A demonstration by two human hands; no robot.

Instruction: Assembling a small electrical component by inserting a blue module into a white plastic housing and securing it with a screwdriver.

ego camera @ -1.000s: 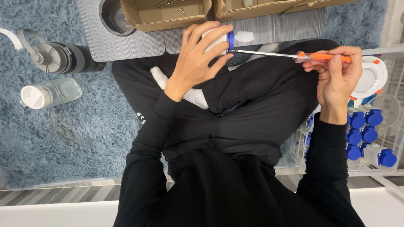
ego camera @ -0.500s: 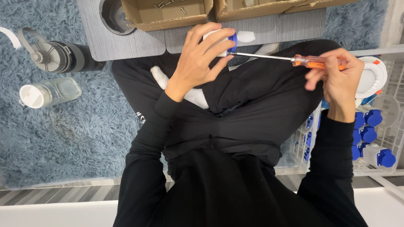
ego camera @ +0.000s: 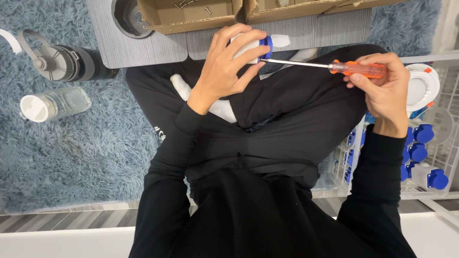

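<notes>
Your position: you sit cross-legged on a shaggy blue rug (ego camera: 60,157), dressed in black, looking straight down at your lap.
Left hand: your left hand (ego camera: 227,67) is curled shut around a white and blue plug connector (ego camera: 257,46), fingers wrapped over the top, thumb underneath.
Connector: it sits inside that grip, just above your knees; only its blue collar and white ends show past your fingers.
Right hand: your right hand (ego camera: 388,91) is closed around the orange handle of a screwdriver (ego camera: 335,66), with fingers folded over the handle and the thumb along it.
Screwdriver: its thin metal shaft runs level from your right hand across to your left, and the tip meets the connector's blue collar just beside your left fingertips.
Between the hands: only the bare shaft spans the gap above your black trousers.
Beyond your left hand: a grey mat (ego camera: 143,45) carrying open cardboard boxes (ego camera: 193,14), one holding loose screws.
Far outside your left hand: a dark drinking bottle (ego camera: 69,62) and a clear plastic bottle (ego camera: 55,104), both lying on the rug.
Under and beside your right hand: a white wire basket (ego camera: 456,129) with more blue connectors (ego camera: 424,151) and a round white fitting (ego camera: 421,87).
</notes>
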